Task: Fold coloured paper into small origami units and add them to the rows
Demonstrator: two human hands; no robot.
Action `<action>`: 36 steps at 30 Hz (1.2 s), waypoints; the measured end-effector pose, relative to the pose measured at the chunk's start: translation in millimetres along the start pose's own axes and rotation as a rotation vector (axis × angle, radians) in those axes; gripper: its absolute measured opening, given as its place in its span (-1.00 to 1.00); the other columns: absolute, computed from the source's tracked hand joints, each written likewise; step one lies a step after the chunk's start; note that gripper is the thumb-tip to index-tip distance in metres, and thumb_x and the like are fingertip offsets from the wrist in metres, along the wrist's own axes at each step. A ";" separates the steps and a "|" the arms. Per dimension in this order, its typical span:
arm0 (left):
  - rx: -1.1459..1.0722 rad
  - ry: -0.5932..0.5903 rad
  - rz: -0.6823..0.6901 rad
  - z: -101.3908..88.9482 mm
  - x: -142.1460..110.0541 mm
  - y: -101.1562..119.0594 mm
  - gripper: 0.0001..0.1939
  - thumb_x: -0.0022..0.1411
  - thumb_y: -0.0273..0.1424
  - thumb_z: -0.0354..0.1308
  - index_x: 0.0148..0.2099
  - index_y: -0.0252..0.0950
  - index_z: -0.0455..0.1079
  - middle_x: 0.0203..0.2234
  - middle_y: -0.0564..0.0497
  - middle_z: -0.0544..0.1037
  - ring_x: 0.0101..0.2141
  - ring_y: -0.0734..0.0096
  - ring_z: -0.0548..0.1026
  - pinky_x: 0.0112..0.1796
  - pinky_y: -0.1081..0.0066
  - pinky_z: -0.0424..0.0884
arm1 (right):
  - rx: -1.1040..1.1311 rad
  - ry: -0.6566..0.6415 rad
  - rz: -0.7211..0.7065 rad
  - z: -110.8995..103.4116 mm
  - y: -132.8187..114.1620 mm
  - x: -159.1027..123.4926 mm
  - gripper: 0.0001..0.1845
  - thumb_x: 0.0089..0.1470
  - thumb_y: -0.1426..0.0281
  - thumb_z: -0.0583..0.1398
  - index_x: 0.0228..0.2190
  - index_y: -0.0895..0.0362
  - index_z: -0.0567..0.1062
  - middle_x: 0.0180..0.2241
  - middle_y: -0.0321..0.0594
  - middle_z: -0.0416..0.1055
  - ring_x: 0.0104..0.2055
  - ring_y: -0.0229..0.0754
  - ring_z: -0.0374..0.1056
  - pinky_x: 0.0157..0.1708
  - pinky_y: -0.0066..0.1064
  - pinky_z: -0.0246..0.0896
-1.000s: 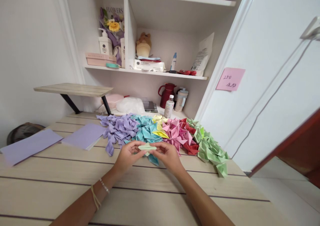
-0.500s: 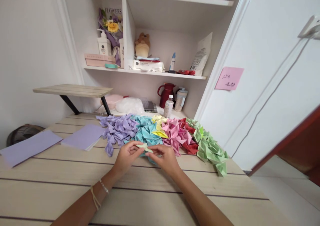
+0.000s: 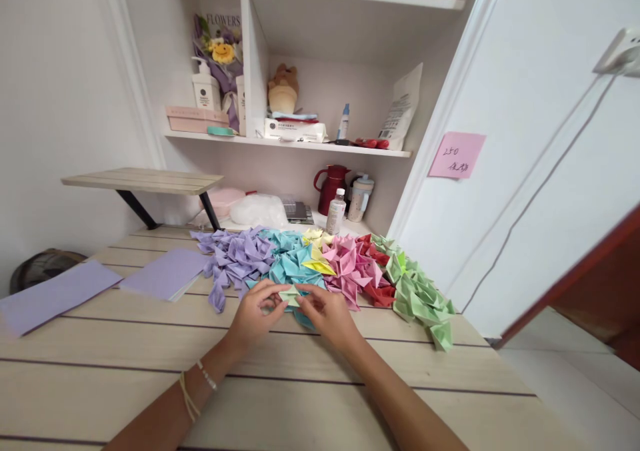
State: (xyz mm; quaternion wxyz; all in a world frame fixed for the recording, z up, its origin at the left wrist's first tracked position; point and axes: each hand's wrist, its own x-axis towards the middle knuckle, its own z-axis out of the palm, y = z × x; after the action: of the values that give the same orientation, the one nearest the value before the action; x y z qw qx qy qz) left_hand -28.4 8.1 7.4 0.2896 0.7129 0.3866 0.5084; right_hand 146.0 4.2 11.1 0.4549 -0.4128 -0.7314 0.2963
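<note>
A small pale green folded paper piece (image 3: 289, 296) is pinched between my two hands, above the wooden table. My left hand (image 3: 256, 310) grips its left side with thumb and fingertips. On its right side, my right hand (image 3: 325, 310) holds it the same way. Just beyond the hands lies a long heap of folded papers in colour groups: purple (image 3: 243, 254), turquoise (image 3: 295, 264), yellow (image 3: 319, 244), pink (image 3: 350, 264), red (image 3: 381, 296) and green (image 3: 420, 298). Part of the turquoise group is hidden behind my hands.
Purple paper sheets (image 3: 163, 274) and a longer purple strip (image 3: 60, 298) lie on the table's left. A small raised stand (image 3: 145, 179) is at the back left. Behind the heap are a bottle (image 3: 336, 212), a red jug (image 3: 331, 190) and a tumbler (image 3: 361, 198).
The green paper has turned in my fingers and now shows a broader face. Both hands stay in nearly the same place, still holding it.
</note>
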 end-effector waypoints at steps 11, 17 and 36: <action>0.125 0.053 0.148 8.3 -7.0 4.0 -0.71 0.06 -0.53 0.05 -0.14 -0.23 0.37 -0.37 -0.01 0.40 -0.30 0.37 0.40 -0.24 0.35 0.42 | -0.049 0.087 0.009 5.4 -3.2 -0.5 -0.86 -0.08 0.43 0.14 -0.41 0.13 0.48 -0.60 -0.29 0.40 -0.57 -0.26 0.28 -0.54 -0.48 0.14; -0.062 0.103 0.048 5.8 -1.7 0.3 -0.88 0.05 -0.41 0.14 -0.31 -0.27 0.45 -0.33 -0.05 0.40 -0.29 0.35 0.43 -0.32 0.41 0.47 | 0.481 0.055 0.183 7.4 0.0 3.7 -0.71 -0.13 0.28 0.24 -0.32 0.15 0.43 -0.65 -0.37 0.34 -0.56 -0.25 0.35 -0.49 -0.43 0.29; -0.268 0.067 -0.211 7.0 -0.5 -2.0 -0.73 -0.10 -0.38 0.27 -0.28 -0.33 0.41 -0.47 -0.01 0.50 -0.40 0.38 0.48 -0.37 0.43 0.45 | 0.450 0.073 0.177 2.8 7.2 6.2 -0.66 -0.19 0.25 0.30 -0.33 0.15 0.44 -0.58 -0.31 0.42 -0.54 -0.26 0.34 -0.51 -0.46 0.26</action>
State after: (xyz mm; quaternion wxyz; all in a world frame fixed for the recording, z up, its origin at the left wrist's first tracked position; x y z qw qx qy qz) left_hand -22.3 8.6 3.3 0.4208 0.6062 0.3972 0.5456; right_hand 144.4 12.9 6.7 0.5339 -0.3738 -0.5909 0.4754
